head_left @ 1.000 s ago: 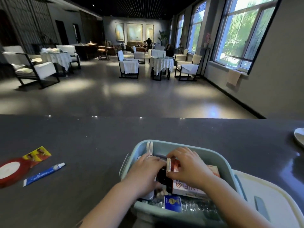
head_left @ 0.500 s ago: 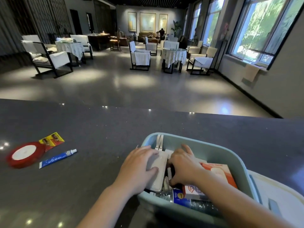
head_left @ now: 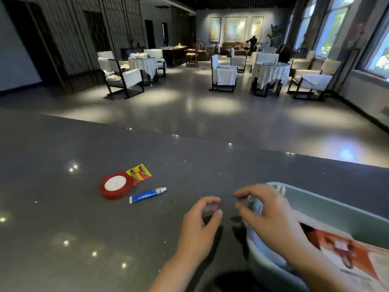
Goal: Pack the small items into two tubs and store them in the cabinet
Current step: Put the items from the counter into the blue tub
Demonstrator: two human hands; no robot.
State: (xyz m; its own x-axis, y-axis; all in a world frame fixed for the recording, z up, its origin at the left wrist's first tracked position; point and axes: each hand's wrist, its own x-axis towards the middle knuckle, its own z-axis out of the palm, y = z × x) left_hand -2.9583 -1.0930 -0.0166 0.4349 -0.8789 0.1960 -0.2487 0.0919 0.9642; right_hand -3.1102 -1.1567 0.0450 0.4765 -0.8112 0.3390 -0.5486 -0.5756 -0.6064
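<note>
A pale blue-green tub (head_left: 328, 204) stands on the dark counter (head_left: 63, 218) at the lower right, with an orange and white box (head_left: 345, 249) lying in it. My right hand (head_left: 268, 216) hovers over the tub's left rim, fingers loosely curled and nothing visible in them. Just left of the tub, my left hand (head_left: 200, 225) hangs above the counter, also loosely curled and empty, and blurred by motion. Further left on the counter lie a red ribbon spool (head_left: 114, 185), a yellow and red packet (head_left: 140, 172) and a small blue tube (head_left: 147, 195).
The counter's far edge runs across the middle of the view. Beyond it is a polished hall floor with white-covered chairs and round tables (head_left: 270, 71), windows on the right, and a person (head_left: 252, 43) far at the back.
Both hands have come up out of the tub and shifted left. The view has swung left, so the spool, packet and tube now sit nearer the middle.
</note>
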